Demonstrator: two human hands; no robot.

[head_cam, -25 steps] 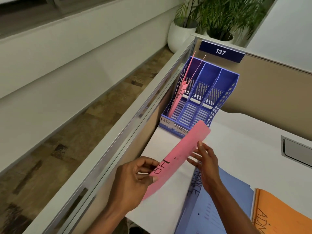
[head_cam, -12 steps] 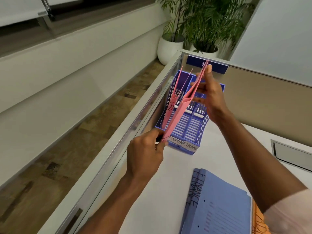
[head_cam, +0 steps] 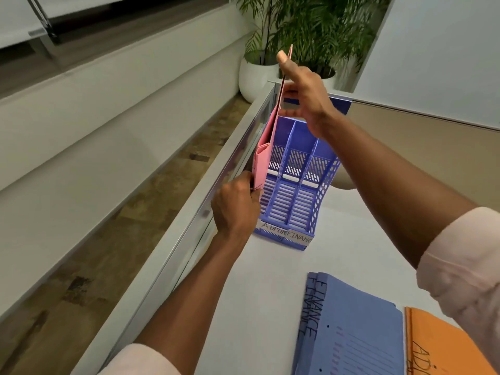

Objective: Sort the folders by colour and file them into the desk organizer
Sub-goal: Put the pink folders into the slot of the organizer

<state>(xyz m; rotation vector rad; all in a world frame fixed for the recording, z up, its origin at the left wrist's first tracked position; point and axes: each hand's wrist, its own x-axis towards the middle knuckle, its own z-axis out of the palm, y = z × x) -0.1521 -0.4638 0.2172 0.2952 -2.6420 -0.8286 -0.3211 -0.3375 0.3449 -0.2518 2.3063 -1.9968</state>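
Pink folder (head_cam: 266, 147) stands on edge in the leftmost slot of the organizer (head_cam: 300, 201), on the side next to the partition (head_cam: 216, 185); its top corner sticks up well above the slot walls. I can't tell if the bottom is fully seated. Left hand (head_cam: 235, 207) grips the folder's lower front edge, fingers curled round it, just above the organizer's front lip. Right hand (head_cam: 303, 96) pinches the folder's upper edge, thumb pointing up along it. I read ADMIN and FINANCE on the labels of the middle and right slots; the left slot's label is behind the left hand. Organizer sits at the far left of the counter (head_cam: 265, 293). Nearer me, blue folders (head_cam: 357, 334) marked FINANCE lie flat in a stack, orange folder (head_cam: 438, 345) just to their right. Potted plants (head_cam: 311, 31) stand beyond the partition.
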